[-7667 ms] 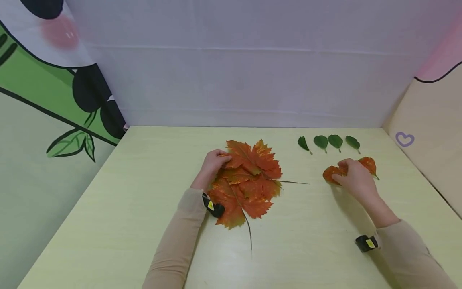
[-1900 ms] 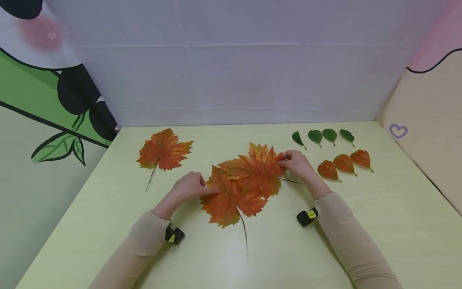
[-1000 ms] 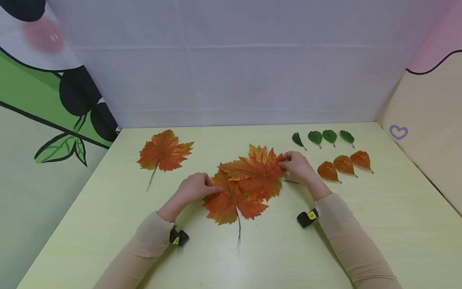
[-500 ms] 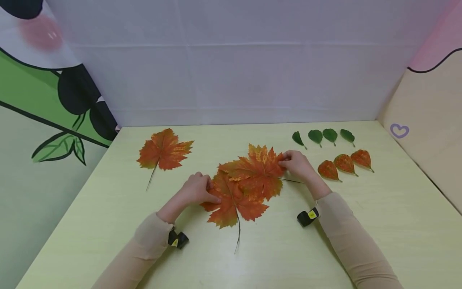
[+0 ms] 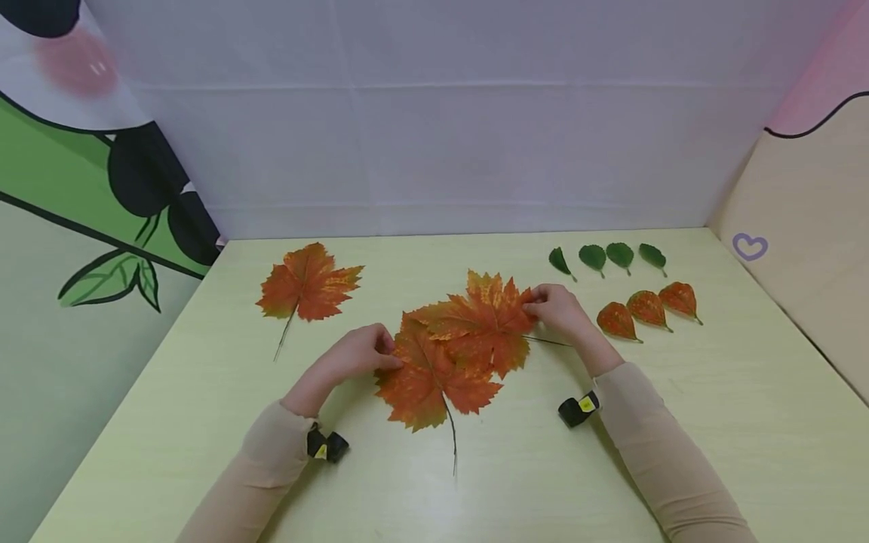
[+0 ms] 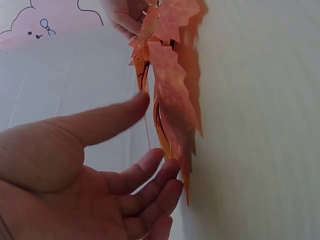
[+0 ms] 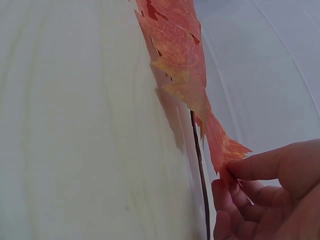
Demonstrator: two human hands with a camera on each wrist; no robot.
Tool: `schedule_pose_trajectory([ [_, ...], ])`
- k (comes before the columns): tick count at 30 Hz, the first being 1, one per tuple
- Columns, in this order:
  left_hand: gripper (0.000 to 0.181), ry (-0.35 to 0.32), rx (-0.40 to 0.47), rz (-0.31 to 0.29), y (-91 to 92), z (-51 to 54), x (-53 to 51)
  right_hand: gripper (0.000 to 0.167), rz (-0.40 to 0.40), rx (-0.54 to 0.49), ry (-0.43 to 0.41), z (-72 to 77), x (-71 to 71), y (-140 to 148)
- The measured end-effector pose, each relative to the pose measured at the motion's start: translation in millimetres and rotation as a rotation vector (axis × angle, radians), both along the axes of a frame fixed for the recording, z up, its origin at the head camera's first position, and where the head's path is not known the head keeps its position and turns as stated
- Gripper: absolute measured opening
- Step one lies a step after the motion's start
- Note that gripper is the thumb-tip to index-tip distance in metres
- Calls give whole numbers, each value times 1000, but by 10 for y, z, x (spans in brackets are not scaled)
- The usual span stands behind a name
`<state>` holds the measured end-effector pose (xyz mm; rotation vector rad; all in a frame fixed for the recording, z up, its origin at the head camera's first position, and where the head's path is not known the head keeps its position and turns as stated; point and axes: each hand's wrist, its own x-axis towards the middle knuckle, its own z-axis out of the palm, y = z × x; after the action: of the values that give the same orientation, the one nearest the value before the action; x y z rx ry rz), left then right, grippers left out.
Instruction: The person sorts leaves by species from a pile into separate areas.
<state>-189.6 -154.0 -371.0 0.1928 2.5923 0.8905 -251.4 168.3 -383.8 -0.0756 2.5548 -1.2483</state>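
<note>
Overlapping orange maple leaves (image 5: 434,369) lie mid-table, their dark stems pointing toward the front and the right. My right hand (image 5: 560,309) pinches the right edge of the upper maple leaf (image 7: 225,150) between thumb and fingers, as the right wrist view confirms. At the pile's left edge is my left hand (image 5: 353,352). In the left wrist view its thumb and fingers are spread apart, with the fingertips (image 6: 170,167) at the leaf edge; whether they touch it I cannot tell. A single maple leaf (image 5: 308,283) lies apart at the back left, stem toward the front.
Several small green leaves (image 5: 593,257) lie in a row at the back right. Three small orange leaves (image 5: 646,308) form a second row in front of them. A pale wall (image 5: 434,151) stands behind the light table (image 5: 509,483).
One maple leaf moved from the central pile to the back left. My right hand left the small orange leaves for the pile's right edge. Just now, my left hand drew slightly left, its thumb off the leaf.
</note>
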Motion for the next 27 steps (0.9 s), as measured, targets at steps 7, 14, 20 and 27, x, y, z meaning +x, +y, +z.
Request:
schedule_pose_trajectory([
  [7,49,34,-187,-143,10,53,49,22,0,0,1,2,5,9],
  [14,33,96,-258,-176,18,32,74,22,3,4,0,24,16,7],
  [20,27,14,-62,-90,-49,-1,-5,23,0,4,-2,31,17,11],
  [27,17,-43,137,2,-135,25,-67,23,-7,-4,2,28,13,6],
])
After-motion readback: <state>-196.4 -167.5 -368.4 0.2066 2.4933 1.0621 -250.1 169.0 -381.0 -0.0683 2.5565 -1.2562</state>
